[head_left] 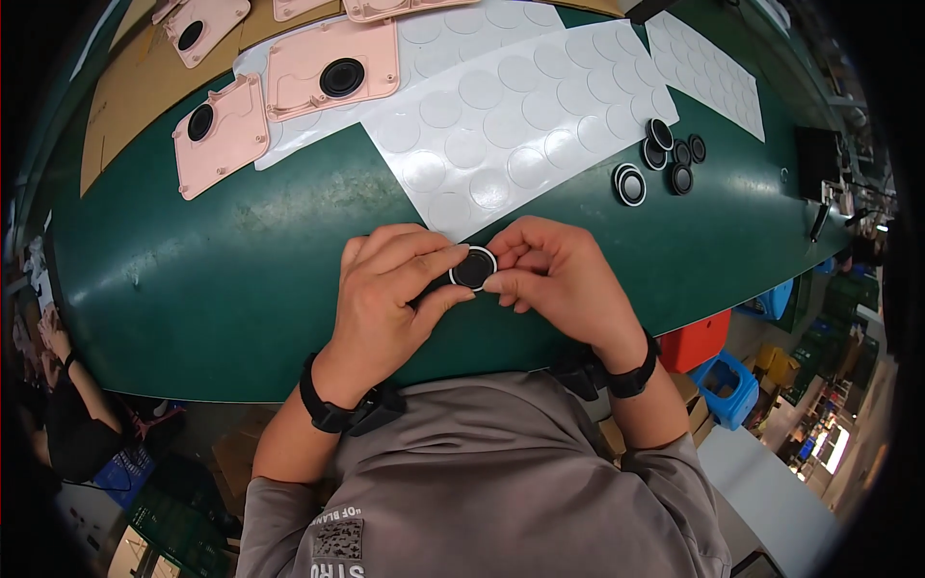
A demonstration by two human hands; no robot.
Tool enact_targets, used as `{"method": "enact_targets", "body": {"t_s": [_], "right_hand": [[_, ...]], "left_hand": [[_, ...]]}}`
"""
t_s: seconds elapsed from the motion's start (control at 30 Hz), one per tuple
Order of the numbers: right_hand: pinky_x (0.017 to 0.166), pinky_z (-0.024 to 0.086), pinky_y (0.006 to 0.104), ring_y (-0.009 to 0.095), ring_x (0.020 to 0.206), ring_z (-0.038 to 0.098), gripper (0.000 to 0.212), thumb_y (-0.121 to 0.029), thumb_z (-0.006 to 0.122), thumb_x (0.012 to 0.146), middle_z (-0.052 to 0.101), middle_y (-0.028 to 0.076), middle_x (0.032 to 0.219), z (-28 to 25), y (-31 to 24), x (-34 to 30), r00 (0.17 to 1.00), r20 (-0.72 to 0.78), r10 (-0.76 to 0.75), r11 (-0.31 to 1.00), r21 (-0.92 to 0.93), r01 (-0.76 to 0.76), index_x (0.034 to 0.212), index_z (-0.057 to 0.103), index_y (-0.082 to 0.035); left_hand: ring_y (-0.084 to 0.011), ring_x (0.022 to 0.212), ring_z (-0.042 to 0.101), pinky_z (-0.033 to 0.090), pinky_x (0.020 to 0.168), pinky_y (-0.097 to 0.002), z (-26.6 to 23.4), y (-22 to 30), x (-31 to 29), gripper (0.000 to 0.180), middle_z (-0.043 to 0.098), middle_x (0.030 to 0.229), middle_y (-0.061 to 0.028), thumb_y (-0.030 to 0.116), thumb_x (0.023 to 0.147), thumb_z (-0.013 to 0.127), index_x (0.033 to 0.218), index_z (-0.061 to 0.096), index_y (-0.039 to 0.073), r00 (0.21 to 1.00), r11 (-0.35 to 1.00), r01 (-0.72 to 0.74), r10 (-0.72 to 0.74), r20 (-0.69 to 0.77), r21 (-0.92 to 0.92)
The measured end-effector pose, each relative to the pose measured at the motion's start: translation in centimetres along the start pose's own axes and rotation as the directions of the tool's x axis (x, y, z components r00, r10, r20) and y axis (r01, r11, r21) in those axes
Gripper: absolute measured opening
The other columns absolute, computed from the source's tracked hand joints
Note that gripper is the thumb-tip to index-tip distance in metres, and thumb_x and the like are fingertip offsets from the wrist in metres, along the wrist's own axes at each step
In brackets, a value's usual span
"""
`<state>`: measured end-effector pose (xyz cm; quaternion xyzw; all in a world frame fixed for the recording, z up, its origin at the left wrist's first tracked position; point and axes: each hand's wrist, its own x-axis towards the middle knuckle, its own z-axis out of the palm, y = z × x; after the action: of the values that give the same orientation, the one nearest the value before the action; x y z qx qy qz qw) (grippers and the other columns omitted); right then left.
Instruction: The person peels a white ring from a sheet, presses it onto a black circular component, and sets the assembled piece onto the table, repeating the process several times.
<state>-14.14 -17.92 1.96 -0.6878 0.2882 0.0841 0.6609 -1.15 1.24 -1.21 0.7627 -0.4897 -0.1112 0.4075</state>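
Close to my body, over the green table, my left hand (390, 284) pinches a round black disc with a white rim (473, 269) between thumb and fingers. From the other side, the thumb and fingertips of my right hand (564, 279) close on its right edge. The disc's dark face points up; its underside is hidden. Just beyond the hands lies a white sheet of clear round stickers (491, 125). More black discs, several with white rims (630, 185), sit loosely grouped to the right of that sheet. Smaller plain black discs (681, 179) lie among them.
Pink plastic panels (226, 144), some with a black round piece fitted, lie at the far left on sticker sheets and cardboard (120, 125). Another sticker sheet (708, 77) is at the far right. Beside the table stand red and blue stools (727, 390). Another person's arm (82, 376) shows at left.
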Motion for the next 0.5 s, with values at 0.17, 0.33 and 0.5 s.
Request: {"method": "enact_targets", "body": {"t_s": [0.17,0.33,0.5], "right_hand": [[0.063,0.056,0.0228,0.007,0.073,0.069,0.009,-0.002,0.075,0.099,0.071,0.002,0.086,-0.9,0.0,0.6,0.991,0.066,0.118,0.986,0.112,-0.124,0.106,0.070,0.002],[0.061,0.054,0.0227,0.007,0.071,0.068,0.010,-0.004,0.077,0.098,0.071,0.003,0.085,0.5,-0.2,0.1,0.999,-0.049,0.016,1.000,0.013,-0.016,0.101,0.070,0.002],[0.060,0.052,0.0224,0.007,0.070,0.068,0.013,-0.004,0.080,0.096,0.071,0.003,0.084,1.6,0.6,-0.3,0.985,-0.149,-0.091,0.994,-0.073,0.081,0.101,0.069,0.002]], "left_hand": [[-0.0266,0.110,0.071,0.048,0.092,-0.0387,-0.4,-0.2,0.2,0.040,0.079,0.113,-0.0046,0.016,0.075,0.094,0.113,0.081,0.010,0.999,0.999,0.006,-0.005,0.037,-0.033],[-0.0268,0.110,0.072,0.049,0.091,-0.0384,-0.8,0.3,0.6,0.037,0.080,0.111,-0.0053,0.014,0.077,0.092,0.112,0.082,0.010,0.998,0.997,0.044,-0.042,0.042,-0.062],[-0.0227,0.107,0.072,0.047,0.087,-0.0364,-0.9,-0.4,0.8,0.027,0.080,0.108,-0.0028,0.013,0.080,0.089,0.106,0.082,0.010,0.999,0.995,0.011,-0.007,0.047,-0.097]]}}
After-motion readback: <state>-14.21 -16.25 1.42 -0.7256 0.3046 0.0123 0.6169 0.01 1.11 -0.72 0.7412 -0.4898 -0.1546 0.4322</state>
